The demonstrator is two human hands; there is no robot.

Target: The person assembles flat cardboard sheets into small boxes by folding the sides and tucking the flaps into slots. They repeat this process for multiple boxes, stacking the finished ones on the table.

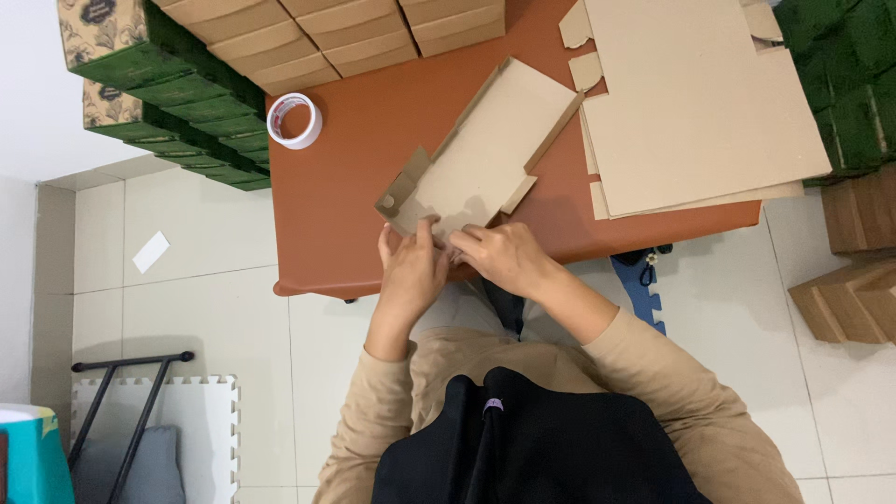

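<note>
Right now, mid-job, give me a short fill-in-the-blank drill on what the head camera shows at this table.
1. Both hands, the left hand and right hand, press on the near end of a half-folded ____ box.
2. The roll of tape lies on the ____ table.
3. The stack of flat cardboard sheets lies to the ____ of that box.

Missing words: cardboard; brown; right

Between my hands point(462, 261) sits a half-folded brown cardboard box point(485, 154); beyond it flat brown blanks point(695, 103), far left green printed cartons point(159, 84).
</note>
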